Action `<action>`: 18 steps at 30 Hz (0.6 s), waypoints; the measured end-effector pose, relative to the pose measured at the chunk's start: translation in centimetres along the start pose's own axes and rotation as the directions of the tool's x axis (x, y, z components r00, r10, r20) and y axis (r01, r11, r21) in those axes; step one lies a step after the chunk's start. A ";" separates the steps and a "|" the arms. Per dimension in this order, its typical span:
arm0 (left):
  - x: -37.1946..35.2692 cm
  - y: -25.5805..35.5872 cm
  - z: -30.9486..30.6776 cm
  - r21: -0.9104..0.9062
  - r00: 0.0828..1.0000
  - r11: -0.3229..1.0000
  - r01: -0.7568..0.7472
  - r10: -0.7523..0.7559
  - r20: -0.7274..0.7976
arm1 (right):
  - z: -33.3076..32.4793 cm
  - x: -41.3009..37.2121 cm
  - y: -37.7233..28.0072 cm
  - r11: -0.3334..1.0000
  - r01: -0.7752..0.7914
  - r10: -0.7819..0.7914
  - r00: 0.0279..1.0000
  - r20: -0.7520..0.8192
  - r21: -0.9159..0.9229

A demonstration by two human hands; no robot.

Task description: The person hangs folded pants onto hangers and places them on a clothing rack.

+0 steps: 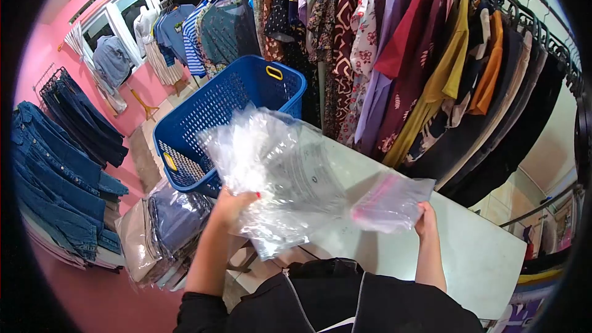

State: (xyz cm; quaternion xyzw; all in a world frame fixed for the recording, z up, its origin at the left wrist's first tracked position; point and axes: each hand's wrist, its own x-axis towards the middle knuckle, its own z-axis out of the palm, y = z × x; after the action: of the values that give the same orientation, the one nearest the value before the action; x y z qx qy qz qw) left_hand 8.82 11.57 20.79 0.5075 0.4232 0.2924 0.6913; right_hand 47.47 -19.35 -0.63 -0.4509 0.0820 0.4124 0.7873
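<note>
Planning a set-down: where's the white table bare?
Free: white tabletop between the right hand and the table's right edge; a strip between clear plastic bags and hanging multicoloured garments. Crowded: left end, overhung by bags, near blue perforated plastic basket.

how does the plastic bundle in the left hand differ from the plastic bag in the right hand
Size: the plastic bundle looks larger and bulkier than the plastic bag.
Colour: the plastic bag has a pink band; the plastic bundle shows none.
Backdrop: the plastic bundle partly hides the blue basket; the plastic bag shows against the white table.
Both are see-through and shiny.
</note>
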 end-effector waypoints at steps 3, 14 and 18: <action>-0.8 5.8 -0.9 -0.040 0.984 0.991 -0.125 0.129 0.121 | 0.7 -1.9 -1.5 0.996 0.088 -0.089 0.996 -0.033 -0.014; 1.6 20.8 -10.9 -0.332 0.688 0.608 -0.721 0.683 -0.244 | 25.9 -3.7 -3.4 0.959 0.264 -0.193 0.875 0.444 -0.105; 3.8 23.0 -14.6 -0.445 0.617 0.499 -0.744 0.769 -0.169 | 39.1 -1.9 -1.1 0.984 0.173 -0.163 0.792 0.589 0.041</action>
State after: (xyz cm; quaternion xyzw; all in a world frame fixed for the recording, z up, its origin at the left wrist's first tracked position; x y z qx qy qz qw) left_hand -1.66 28.52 39.66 0.4629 0.0556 0.6453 0.6051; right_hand 37.59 9.72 23.72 -0.3121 -0.2100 0.4610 0.8037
